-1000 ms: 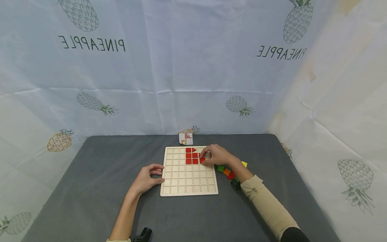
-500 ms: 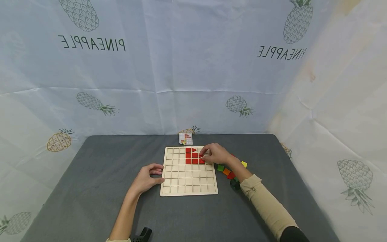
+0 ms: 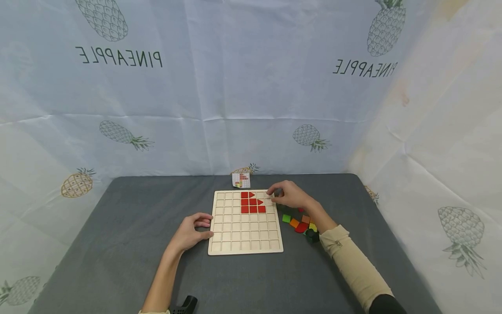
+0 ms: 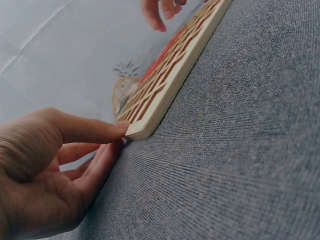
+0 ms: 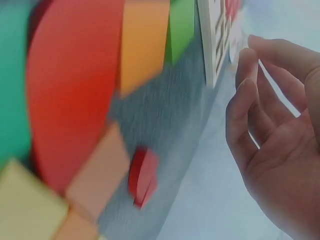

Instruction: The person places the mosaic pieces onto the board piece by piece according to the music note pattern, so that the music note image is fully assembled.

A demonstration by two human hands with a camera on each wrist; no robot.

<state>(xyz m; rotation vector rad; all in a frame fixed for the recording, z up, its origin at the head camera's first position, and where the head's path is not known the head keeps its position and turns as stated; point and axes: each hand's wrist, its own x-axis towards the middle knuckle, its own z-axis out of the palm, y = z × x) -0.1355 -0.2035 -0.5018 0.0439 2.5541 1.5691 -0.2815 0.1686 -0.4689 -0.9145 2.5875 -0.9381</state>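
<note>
A pale wooden grid board [image 3: 245, 235] lies flat on the table. Red square tiles [image 3: 252, 209] fill cells in its upper part, and two red triangles [image 3: 260, 202] point right at the ends of the upper rows. At the board's left edge, my left hand [image 3: 187, 233] touches it with thumb and fingers spread apart. The left wrist view shows that thumb [image 4: 107, 131] right at the rim by a corner. My right hand [image 3: 292, 195] hovers by the upper right corner, fingers loosely bent. In the right wrist view nothing shows between its fingertips [image 5: 245, 87].
Right of the board lies a loose group of pieces: green [image 3: 286, 218], orange [image 3: 294, 223], red [image 3: 301, 227], yellow [image 3: 313, 226] and dark green [image 3: 312, 236]. A small printed card [image 3: 241, 180] stands behind the board. A black object [image 3: 186, 305] sits at the front edge of view.
My right hand has let go of the red triangle at the end of the second row and moved right and slightly up. The left hand and board stay put.
</note>
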